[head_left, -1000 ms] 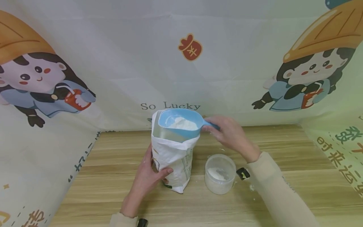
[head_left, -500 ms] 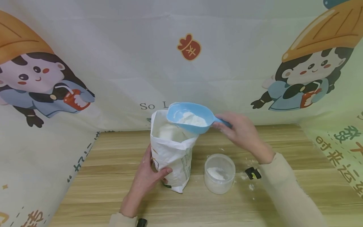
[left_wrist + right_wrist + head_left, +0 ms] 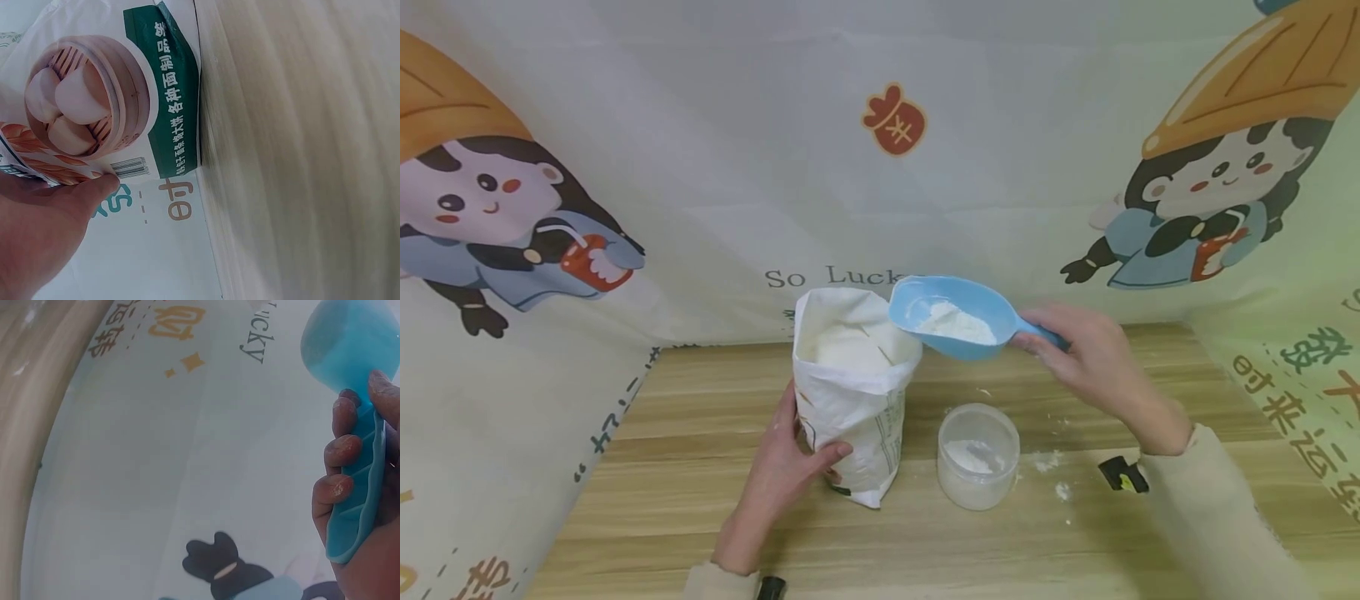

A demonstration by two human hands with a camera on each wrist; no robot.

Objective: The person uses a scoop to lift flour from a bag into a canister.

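A blue scoop [image 3: 962, 337] carries a heap of white powder, held in the air just right of the bag's mouth. My right hand [image 3: 1082, 350] grips its handle; in the right wrist view, powder-dusted fingers [image 3: 340, 450] curl round the ribbed handle [image 3: 357, 487]. The white flour bag [image 3: 857, 417] stands upright with its top open and white powder inside. My left hand [image 3: 782, 467] holds it low on its left side, thumb across the front. Steamed buns and a green band are printed on the bag [image 3: 165, 94] in the left wrist view.
A clear round tub [image 3: 978, 492] with some white powder stands right of the bag, below the scoop. Spilled powder [image 3: 1052, 462] dots the wooden tabletop [image 3: 1000, 558]. A printed cloth [image 3: 760, 150] hangs behind and at both sides.
My right hand has moved the loaded scoop rightward from above the bag's mouth to beside it, uncovering the powder inside. The left hand stays on the bag.
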